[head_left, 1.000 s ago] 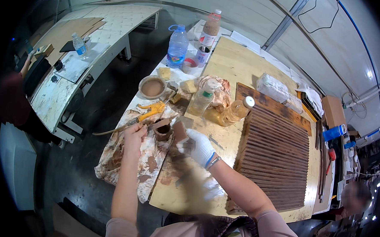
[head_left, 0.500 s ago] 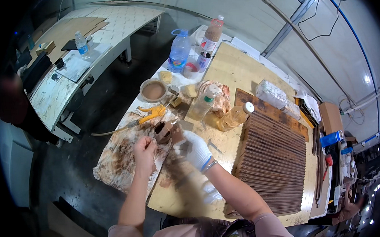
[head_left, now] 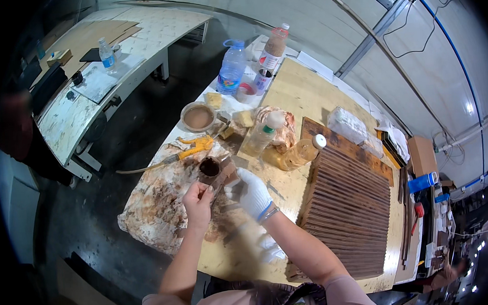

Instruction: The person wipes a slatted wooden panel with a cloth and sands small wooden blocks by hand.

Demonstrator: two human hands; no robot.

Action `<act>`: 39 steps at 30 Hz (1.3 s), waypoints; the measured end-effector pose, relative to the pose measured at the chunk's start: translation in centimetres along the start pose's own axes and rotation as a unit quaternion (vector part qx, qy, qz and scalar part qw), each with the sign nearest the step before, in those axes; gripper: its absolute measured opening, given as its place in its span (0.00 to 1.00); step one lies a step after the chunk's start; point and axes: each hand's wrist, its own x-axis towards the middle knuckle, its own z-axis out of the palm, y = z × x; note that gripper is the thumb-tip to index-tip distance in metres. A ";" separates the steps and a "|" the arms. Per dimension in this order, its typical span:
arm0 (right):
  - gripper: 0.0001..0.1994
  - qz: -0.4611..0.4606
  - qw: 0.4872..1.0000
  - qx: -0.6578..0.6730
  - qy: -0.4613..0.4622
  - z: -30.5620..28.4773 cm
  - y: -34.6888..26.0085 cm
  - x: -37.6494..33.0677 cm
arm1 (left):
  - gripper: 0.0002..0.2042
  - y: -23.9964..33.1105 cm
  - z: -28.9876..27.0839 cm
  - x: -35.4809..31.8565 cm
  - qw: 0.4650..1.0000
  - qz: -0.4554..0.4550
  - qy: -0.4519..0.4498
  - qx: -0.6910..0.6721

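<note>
Closest to me, over the near left part of the worktop (head_left: pixel 228 259), my bare left hand (head_left: pixel 197 206) pinches a thin brown strip (head_left: pixel 216 182) between thumb and fingers. Beside it, my gloved right hand (head_left: pixel 255 195) grips a flat brown block (head_left: pixel 228 169), though the fingers underneath are hidden from me. I judge the block light and stiff, its coated face likely tacky, so I'd take it by the side edges. The strip looks thin enough to flex, and its end gives the safest hold.

Just past my left fingers, here's a round brown pot (head_left: pixel 205 179), dark inside. Left of it, a soft, crumpled, brown-stained cloth (head_left: pixel 153 209) covers the left edge, and a hard, glossy yellow tool (head_left: pixel 191 148) lies across its far side. Over toward the right edge, a rigid ribbed panel (head_left: pixel 349 213), all dark parallel ridges. Further on, two see-through bottles (head_left: pixel 294 156); along the left edge, a round bowl (head_left: pixel 183 118) of smooth brown liquid and a porous yellow sponge (head_left: pixel 213 100). Near the far left corner, a bluish plastic jug (head_left: pixel 231 67).
</note>
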 end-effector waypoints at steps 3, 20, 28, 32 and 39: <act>0.12 0.005 1.000 -0.009 -0.002 0.6 0.4 -0.3 | 0.07 -0.6 -0.1 2.0 0.999 0.026 0.040 0.000; 0.13 0.016 0.997 0.037 0.067 -0.3 -0.7 0.3 | 0.15 -1.4 -3.9 -1.6 0.854 0.334 -0.077 0.392; 0.06 0.038 0.998 0.041 -0.003 -0.3 0.4 0.1 | 0.17 -4.6 -3.2 -0.4 0.854 0.295 -0.060 0.424; 0.07 0.050 0.998 0.033 -0.016 -0.1 0.7 -0.4 | 0.15 -3.0 -3.0 1.0 0.824 0.279 -0.034 0.492; 0.09 0.059 0.997 0.054 0.000 -0.7 1.3 -0.1 | 0.08 0.3 -0.9 1.3 0.983 0.110 0.046 0.139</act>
